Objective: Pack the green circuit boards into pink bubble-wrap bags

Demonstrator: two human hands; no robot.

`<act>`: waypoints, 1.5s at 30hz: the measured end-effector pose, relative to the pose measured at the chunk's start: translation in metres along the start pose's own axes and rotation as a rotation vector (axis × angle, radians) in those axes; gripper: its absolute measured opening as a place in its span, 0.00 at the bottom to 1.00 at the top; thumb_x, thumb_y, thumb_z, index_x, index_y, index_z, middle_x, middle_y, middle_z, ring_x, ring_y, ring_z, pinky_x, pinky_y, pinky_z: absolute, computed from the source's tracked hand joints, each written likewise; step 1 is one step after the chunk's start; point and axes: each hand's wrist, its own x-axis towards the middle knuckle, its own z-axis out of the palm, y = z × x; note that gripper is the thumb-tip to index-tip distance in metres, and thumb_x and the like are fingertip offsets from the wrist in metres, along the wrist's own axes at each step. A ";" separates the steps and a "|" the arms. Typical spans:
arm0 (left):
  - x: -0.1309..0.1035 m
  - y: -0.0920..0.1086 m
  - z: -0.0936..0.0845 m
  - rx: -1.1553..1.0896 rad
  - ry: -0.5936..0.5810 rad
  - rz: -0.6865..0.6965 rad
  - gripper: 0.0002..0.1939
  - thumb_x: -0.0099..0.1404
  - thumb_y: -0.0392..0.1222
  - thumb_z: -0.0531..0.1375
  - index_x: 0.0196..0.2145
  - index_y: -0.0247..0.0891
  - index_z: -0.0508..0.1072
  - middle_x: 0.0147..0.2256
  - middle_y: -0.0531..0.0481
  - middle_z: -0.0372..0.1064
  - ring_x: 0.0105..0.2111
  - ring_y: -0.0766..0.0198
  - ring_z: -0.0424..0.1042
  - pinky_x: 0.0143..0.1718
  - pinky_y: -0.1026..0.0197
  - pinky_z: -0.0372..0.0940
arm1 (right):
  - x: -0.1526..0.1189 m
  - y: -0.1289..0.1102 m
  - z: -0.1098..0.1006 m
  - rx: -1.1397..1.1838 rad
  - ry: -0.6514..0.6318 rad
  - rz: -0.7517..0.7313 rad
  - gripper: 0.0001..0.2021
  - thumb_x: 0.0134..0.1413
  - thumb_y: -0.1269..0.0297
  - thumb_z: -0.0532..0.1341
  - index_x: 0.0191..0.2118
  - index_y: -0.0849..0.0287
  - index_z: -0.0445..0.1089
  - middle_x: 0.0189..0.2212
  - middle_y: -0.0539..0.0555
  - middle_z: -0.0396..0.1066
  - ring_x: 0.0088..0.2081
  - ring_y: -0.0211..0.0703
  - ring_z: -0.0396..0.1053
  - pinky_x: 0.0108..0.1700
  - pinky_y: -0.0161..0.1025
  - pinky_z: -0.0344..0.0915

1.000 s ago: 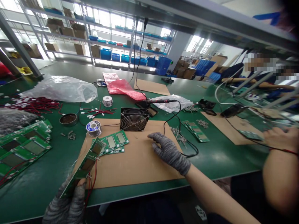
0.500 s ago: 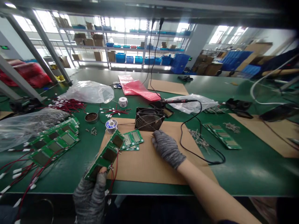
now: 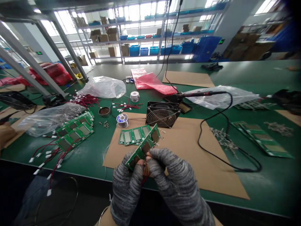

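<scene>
While both gloved hands meet low centre of frame, green worktop (image 3: 270, 185) spans the view, cardboard mat (image 3: 188, 150) across its middle. Cooling fan (image 3: 162, 114) stands at mat's far edge; soldering iron (image 3: 199, 94) rests behind it, cord looping right. Flat circuit boards (image 3: 131, 136) lie on mat, just above the hands.

Risk, as judged: red wires (image 3: 144, 175) trailing from the held circuit board (image 3: 144, 146) could snag between the fingers and tear at a solder joint if tugged.

Left hand (image 3: 127, 188): closed on the tilted board's lower end. Right hand (image 3: 174, 182): fingers curled, pinching the same end by the wires.
</scene>
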 end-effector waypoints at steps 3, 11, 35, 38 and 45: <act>-0.004 0.003 0.002 0.008 -0.018 0.033 0.08 0.65 0.40 0.59 0.41 0.42 0.76 0.36 0.54 0.79 0.34 0.67 0.78 0.40 0.69 0.72 | -0.002 0.002 -0.002 -0.023 -0.026 -0.028 0.04 0.60 0.66 0.58 0.40 0.54 0.69 0.32 0.47 0.76 0.31 0.34 0.76 0.34 0.27 0.73; -0.003 0.009 0.008 0.125 -0.008 0.156 0.09 0.66 0.40 0.59 0.44 0.38 0.74 0.38 0.50 0.79 0.35 0.67 0.78 0.43 0.69 0.71 | -0.009 0.003 -0.009 -0.034 -0.041 0.003 0.06 0.60 0.67 0.58 0.44 0.52 0.66 0.32 0.44 0.76 0.30 0.32 0.75 0.31 0.24 0.70; -0.010 -0.001 0.014 0.373 -0.030 0.456 0.16 0.67 0.36 0.57 0.52 0.37 0.69 0.44 0.44 0.77 0.44 0.63 0.76 0.48 0.64 0.68 | -0.004 0.006 -0.018 -0.068 -0.120 0.123 0.09 0.60 0.65 0.54 0.36 0.55 0.72 0.27 0.50 0.76 0.26 0.38 0.73 0.30 0.31 0.70; -0.008 -0.001 0.018 0.404 -0.049 0.509 0.15 0.67 0.36 0.56 0.51 0.35 0.69 0.43 0.44 0.77 0.44 0.63 0.76 0.47 0.64 0.68 | -0.005 0.012 -0.020 -0.045 -0.119 0.114 0.08 0.59 0.66 0.55 0.37 0.55 0.72 0.29 0.50 0.76 0.27 0.38 0.74 0.30 0.31 0.70; -0.002 -0.017 0.044 0.574 -0.046 0.621 0.14 0.67 0.38 0.54 0.48 0.34 0.71 0.40 0.43 0.78 0.34 0.59 0.78 0.33 0.59 0.69 | -0.022 0.049 -0.011 0.064 -0.148 0.203 0.07 0.58 0.69 0.56 0.39 0.56 0.71 0.32 0.49 0.76 0.31 0.36 0.75 0.35 0.29 0.71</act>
